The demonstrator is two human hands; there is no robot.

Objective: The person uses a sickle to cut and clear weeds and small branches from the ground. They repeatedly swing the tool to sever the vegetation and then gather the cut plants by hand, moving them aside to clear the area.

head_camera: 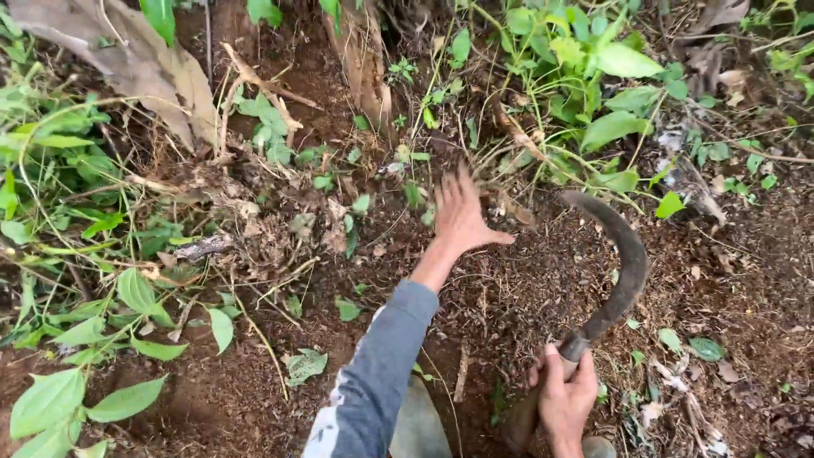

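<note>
**Leaf litter, weeds and bare soil**

A large dry brown leaf (127, 64) lies curled at the upper left, its tip touching a tangle of pale dry stems (254, 85). Beside it a dead brown stalk (366, 64) stands upright at the top middle. Broad-leaved green weeds (593, 76) crowd the upper right, their thin stems bending down toward the ground. More green plants (76, 212) fill the left edge, with a cluster of big leaves (76, 403) at the lower left corner. Dark reddish-brown soil (729, 280) covers the right side, strewn with small fallen leaves (704, 348) and scraps of dry litter.
</note>
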